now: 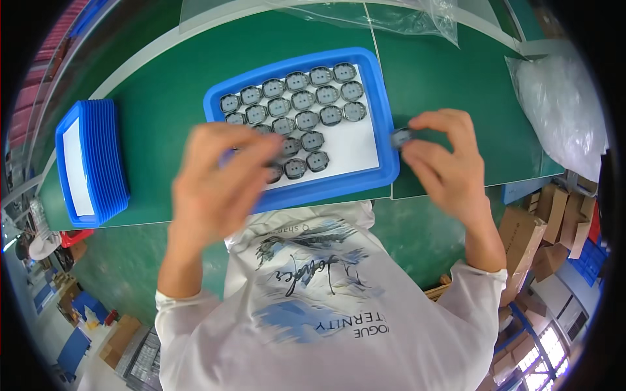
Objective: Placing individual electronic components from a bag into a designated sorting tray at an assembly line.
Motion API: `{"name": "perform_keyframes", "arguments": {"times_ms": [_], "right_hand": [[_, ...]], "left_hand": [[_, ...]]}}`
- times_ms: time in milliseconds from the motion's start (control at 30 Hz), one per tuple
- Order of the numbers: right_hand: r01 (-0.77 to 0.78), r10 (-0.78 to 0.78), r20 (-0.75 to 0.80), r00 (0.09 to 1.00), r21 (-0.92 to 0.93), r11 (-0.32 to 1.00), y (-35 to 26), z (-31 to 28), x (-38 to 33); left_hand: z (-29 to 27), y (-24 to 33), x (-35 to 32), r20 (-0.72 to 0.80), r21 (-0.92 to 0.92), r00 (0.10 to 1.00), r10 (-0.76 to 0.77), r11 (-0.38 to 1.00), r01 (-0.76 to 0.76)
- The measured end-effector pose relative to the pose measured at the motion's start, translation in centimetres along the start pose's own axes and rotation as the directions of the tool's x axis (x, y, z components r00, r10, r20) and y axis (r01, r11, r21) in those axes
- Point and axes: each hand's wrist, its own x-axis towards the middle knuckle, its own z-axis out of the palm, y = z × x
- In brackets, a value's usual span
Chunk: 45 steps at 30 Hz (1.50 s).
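Note:
A blue tray (391,151) lined with white holds rows of small grey watch-case-like parts (307,120) with dark rims. The parts lie side by side; the right end of the nearer rows shows bare white lining. Just off the tray's right rim, my right hand (450,159) pinches one such watch-case-like part (402,137) between thumb and fingers. My left hand (218,176) is over the tray's left part, smeared by motion, its fingertips close to the parts in the nearer rows. It hides some of them, and whether it grips one is unclear.
A stack of blue trays (98,163) stands at the left of the green table (156,85). Clear plastic sheeting (417,19) lies along the far edge. A translucent plastic bag (557,107) sits at the right end, with cardboard boxes (521,241) below it.

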Motion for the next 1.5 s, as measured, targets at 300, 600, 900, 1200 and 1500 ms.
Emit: {"name": "perform_keyframes", "arguments": {"times_ms": [300, 600, 900, 1200, 1500], "right_hand": [[0.201, -0.197, 0.136, 0.971, -0.013, 0.98, 0.4, 3.6, 1.9], [0.218, -0.221, 0.151, 0.964, 0.036, 0.975, 1.1, 3.9, 3.2], [0.018, -0.017, -0.065, 0.998, 0.018, 1.0, 7.5, 4.3, 16.6], [-0.186, 0.177, -0.058, 0.983, -0.234, 0.954, 11.6, 7.8, 22.0], [-0.301, 0.311, 0.007, 0.95, 0.271, 0.914, 5.3, 0.3, 4.9]], "left_hand": [[7.5, 0.8, 4.6, 0.192, -0.093, 0.979, 0.074, 0.994, -0.057], [7.3, 0.1, 4.7, 0.125, -0.08, 0.991, 0.042, 0.996, -0.032], [4.9, -8.2, 15.7, -0.128, 0.131, 0.992, -0.005, 0.991, 0.022], [9.0, -14.7, 21.8, -0.11, 0.389, 0.994, 0.005, 0.92, 0.039], [-0.9, -11.1, 1.8, -0.237, 0.125, 0.964, -0.124, 0.98, 0.157]]}}
